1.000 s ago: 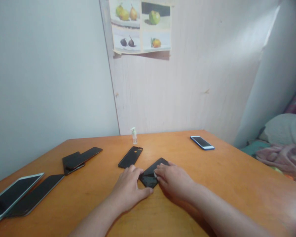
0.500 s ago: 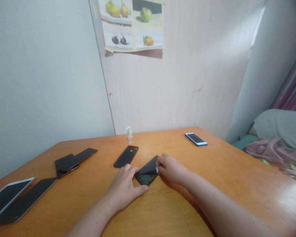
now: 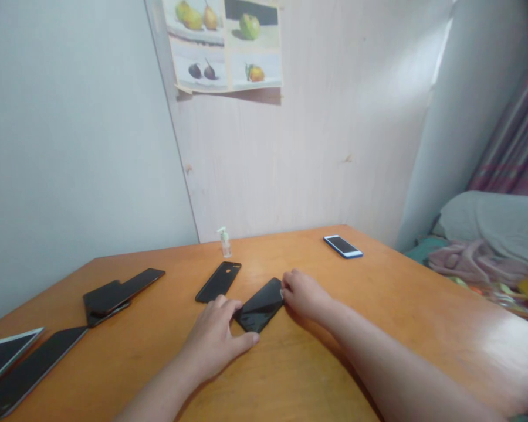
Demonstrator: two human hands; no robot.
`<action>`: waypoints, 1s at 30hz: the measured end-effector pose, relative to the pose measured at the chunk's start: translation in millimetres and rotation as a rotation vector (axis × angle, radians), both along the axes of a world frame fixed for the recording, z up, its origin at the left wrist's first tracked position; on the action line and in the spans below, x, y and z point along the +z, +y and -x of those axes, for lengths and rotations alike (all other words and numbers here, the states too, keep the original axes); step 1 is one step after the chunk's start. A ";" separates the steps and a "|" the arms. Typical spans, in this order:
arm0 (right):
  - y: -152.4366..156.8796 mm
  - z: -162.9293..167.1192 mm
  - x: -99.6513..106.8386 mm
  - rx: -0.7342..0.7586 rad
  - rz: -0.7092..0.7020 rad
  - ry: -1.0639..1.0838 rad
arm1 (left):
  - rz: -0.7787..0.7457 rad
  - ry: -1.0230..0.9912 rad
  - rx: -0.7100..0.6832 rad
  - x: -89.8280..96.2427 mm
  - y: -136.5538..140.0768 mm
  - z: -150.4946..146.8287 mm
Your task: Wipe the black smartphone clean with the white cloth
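Observation:
A black smartphone [image 3: 260,306] lies screen up on the table, set at a slant, with reflections on its glass. My left hand [image 3: 217,331] grips its near end, the thumb at the bottom corner and the fingers along the left edge. At the phone's upper right edge is my right hand [image 3: 303,293], its fingers closed in a pinch. A small bit of white, tissue-like material [image 3: 282,293] shows under those fingers; most of it is hidden. Just beyond my left hand rests a black phone case [image 3: 219,283] with cutouts near its top.
A small clear pump bottle [image 3: 225,243] stands near the back of the wooden table [image 3: 290,375]. At the back right lies a white-fronted phone [image 3: 343,246] in a blue case. Several dark phones [image 3: 132,290] and a white-edged tablet [image 3: 9,354] are on the left.
The right hand has moved slightly up along the phone's right edge, and less of the white material shows. The left hand keeps its hold. The whole view has shifted a little.

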State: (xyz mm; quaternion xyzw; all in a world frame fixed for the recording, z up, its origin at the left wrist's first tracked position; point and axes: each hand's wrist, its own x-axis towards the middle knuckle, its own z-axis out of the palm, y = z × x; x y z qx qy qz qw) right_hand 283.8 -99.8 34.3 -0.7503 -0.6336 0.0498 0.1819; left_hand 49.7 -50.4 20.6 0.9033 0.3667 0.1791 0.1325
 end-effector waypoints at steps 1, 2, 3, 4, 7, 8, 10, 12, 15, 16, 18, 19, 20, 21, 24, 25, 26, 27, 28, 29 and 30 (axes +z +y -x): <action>1.0 -2.8 1.1 -0.046 0.004 -0.015 | 0.001 -0.001 0.001 -0.1 0.4 0.0; 0.9 -3.3 1.9 -0.073 0.005 -0.025 | 0.001 0.000 0.003 -0.3 0.7 -0.1; -0.6 -1.1 2.3 -0.074 0.002 -0.031 | 0.000 0.001 0.005 -0.7 1.1 -0.3; -3.4 4.1 2.3 -0.052 -0.004 -0.038 | -0.001 0.002 0.007 -1.2 1.5 -0.5; -16.4 29.0 0.3 0.148 -0.062 -0.050 | -0.011 -0.002 0.007 -3.1 2.5 -1.3; -20.1 36.4 -0.5 0.220 -0.076 -0.041 | -0.011 -0.002 0.005 -3.5 2.7 -1.4; -23.3 43.2 -1.3 0.296 -0.096 -0.023 | -0.007 -0.001 0.004 -4.0 3.2 -1.3; -19.7 37.5 -0.4 0.231 -0.080 -0.024 | -0.003 -0.002 0.006 -4.1 3.8 -0.9; -9.0 18.8 1.4 0.020 -0.025 -0.075 | -0.001 -0.007 -0.001 -4.1 5.1 -0.7; -6.8 14.8 1.4 -0.022 -0.013 -0.097 | -0.001 -0.007 -0.005 -4.1 5.3 -0.7; -7.1 15.5 0.1 -0.015 -0.019 -0.137 | 0.000 -0.007 -0.006 -4.2 5.2 -1.0; -9.6 20.2 -1.1 0.038 -0.034 -0.148 | 0.001 -0.007 0.000 -4.2 4.8 -1.3; -13.2 26.8 -2.4 0.113 -0.055 -0.149 | 0.002 -0.006 0.007 -4.2 4.0 -1.5; -17.2 34.0 -3.9 0.202 -0.081 -0.142 | 0.004 -0.005 0.013 -4.2 3.1 -1.8; -24.2 47.0 -7.1 0.407 -0.144 -0.086 | 0.004 -0.008 0.021 -3.8 0.2 -2.4; -23.1 45.8 -7.6 0.410 -0.148 -0.074 | -0.001 -0.010 0.021 -3.7 -0.4 -2.4; -20.2 41.8 -7.8 0.374 -0.145 -0.072 | -0.006 -0.013 0.021 -3.5 -0.9 -2.3; -16.0 35.8 -7.8 0.308 -0.134 -0.080 | -0.012 -0.015 0.020 -3.4 -1.1 -2.1; -11.4 29.0 -7.5 0.228 -0.118 -0.097 | -0.015 -0.017 0.019 -3.3 -1.1 -1.9; -7.3 22.6 -7.1 0.153 -0.103 -0.120 | -0.018 -0.017 0.016 -3.3 -1.0 -1.7; -4.3 18.1 -6.6 0.099 -0.089 -0.147 | -0.019 -0.016 0.013 -3.1 -0.8 -1.4</action>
